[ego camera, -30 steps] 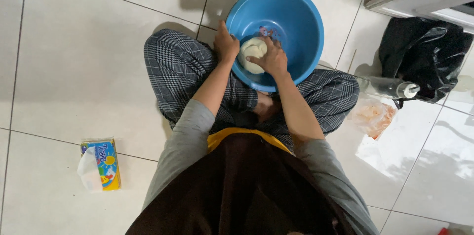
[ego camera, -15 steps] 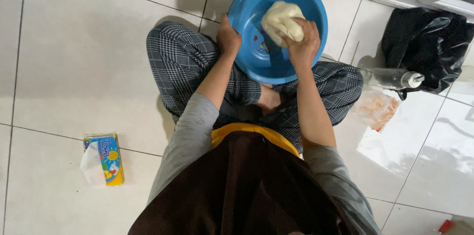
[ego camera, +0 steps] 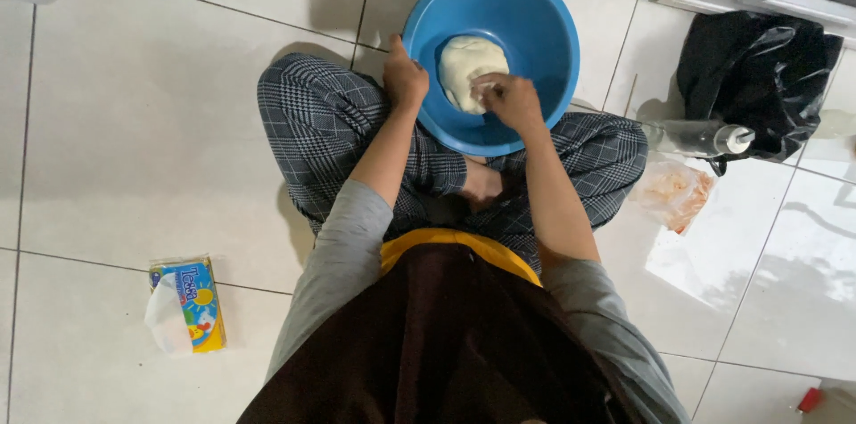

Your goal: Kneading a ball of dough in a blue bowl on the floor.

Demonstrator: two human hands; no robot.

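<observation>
A pale tiled floor (ego camera: 134, 121) carries everything here. A person sits cross-legged on it with a round blue basin (ego camera: 526, 23) resting against the checked trousers. A black plastic bag (ego camera: 758, 76) lies to the right, near a clear bottle (ego camera: 695, 137). Inside the basin sits a pale lump of dough (ego camera: 464, 63). The left hand (ego camera: 404, 78) grips the basin's rim; the right hand (ego camera: 510, 101), fingers curled, presses on the dough.
</observation>
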